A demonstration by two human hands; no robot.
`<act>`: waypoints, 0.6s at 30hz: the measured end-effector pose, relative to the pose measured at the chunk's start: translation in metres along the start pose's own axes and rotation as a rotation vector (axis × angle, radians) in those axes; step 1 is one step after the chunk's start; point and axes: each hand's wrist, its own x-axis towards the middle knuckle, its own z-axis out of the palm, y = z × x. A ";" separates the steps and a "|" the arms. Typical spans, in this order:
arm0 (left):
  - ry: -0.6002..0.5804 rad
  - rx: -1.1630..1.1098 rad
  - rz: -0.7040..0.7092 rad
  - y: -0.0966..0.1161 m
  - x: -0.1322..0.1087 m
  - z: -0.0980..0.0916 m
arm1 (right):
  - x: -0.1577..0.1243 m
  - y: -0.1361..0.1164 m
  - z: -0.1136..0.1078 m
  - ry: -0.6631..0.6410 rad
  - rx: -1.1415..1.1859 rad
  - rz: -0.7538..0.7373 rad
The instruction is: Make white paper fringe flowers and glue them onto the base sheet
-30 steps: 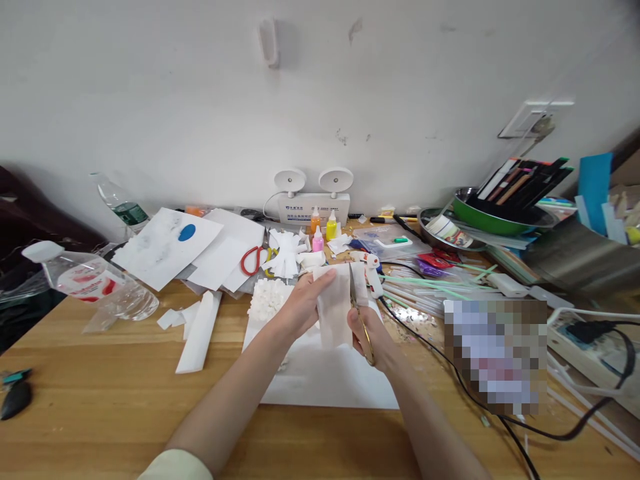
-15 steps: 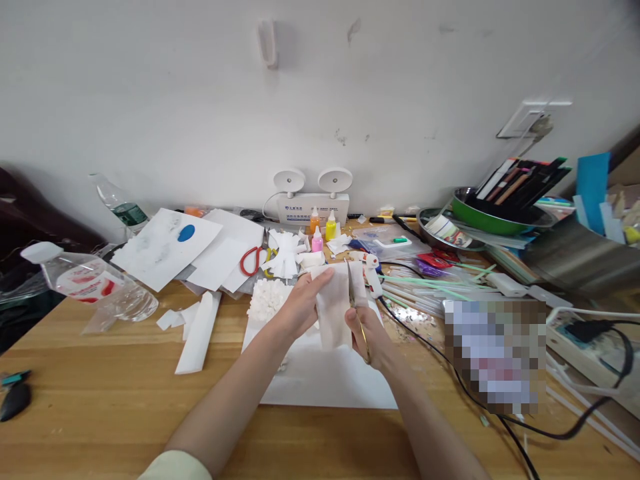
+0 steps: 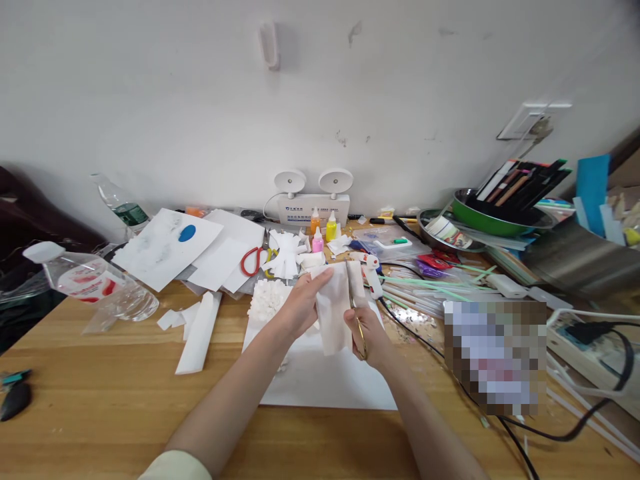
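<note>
My left hand [image 3: 300, 308] pinches a white sheet of thin foam or paper [image 3: 334, 313] by its upper left edge and holds it upright above the desk. My right hand [image 3: 369, 333] grips gold-handled scissors [image 3: 358, 327] whose blades run up into the sheet's right side. A narrow strip [image 3: 357, 283] stands partly separated at the right of the cut. Below both hands lies a large white sheet [image 3: 320, 377] on the wooden desk [image 3: 100, 407]. A heap of small white cut pieces [image 3: 267, 298] sits just left of my left hand.
Red-handled scissors [image 3: 251, 261], loose white sheets [image 3: 165, 247] and strips [image 3: 200, 331] lie at left, beside a plastic bottle [image 3: 90, 283] on its side. A white glue gun [image 3: 371, 270], straws [image 3: 430, 287], black cables [image 3: 500, 413] and a power strip [image 3: 590, 353] crowd the right. Small paint bottles [image 3: 323, 230] stand by the wall.
The scissors have moved a little further up into the white sheet and their blades have closed; the strip at the right is more separated. My left hand stays in place.
</note>
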 end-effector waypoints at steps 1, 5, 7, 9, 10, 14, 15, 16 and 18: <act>0.001 -0.001 0.000 0.000 0.000 -0.001 | 0.000 0.000 0.000 0.002 0.002 0.017; -0.024 -0.020 0.011 0.000 0.000 -0.001 | -0.002 -0.005 0.000 -0.027 0.025 0.049; -0.085 -0.055 0.028 0.000 -0.001 0.001 | -0.004 -0.007 0.000 -0.043 0.042 0.047; -0.150 -0.094 0.046 0.001 -0.002 0.004 | -0.006 -0.008 -0.001 -0.059 0.053 0.049; -0.170 -0.106 0.054 0.001 -0.002 0.004 | -0.007 -0.008 -0.001 -0.068 0.057 0.043; -0.141 -0.098 0.060 0.003 0.000 0.002 | -0.007 -0.003 -0.007 -0.134 0.088 -0.050; -0.120 -0.090 0.062 0.004 0.000 0.001 | -0.007 -0.002 -0.009 -0.138 0.101 -0.078; -0.105 -0.083 0.063 0.004 0.001 -0.001 | -0.006 -0.002 -0.012 -0.141 0.113 -0.105; -0.103 -0.078 0.061 0.004 0.001 -0.003 | -0.004 -0.003 -0.016 -0.154 0.123 -0.165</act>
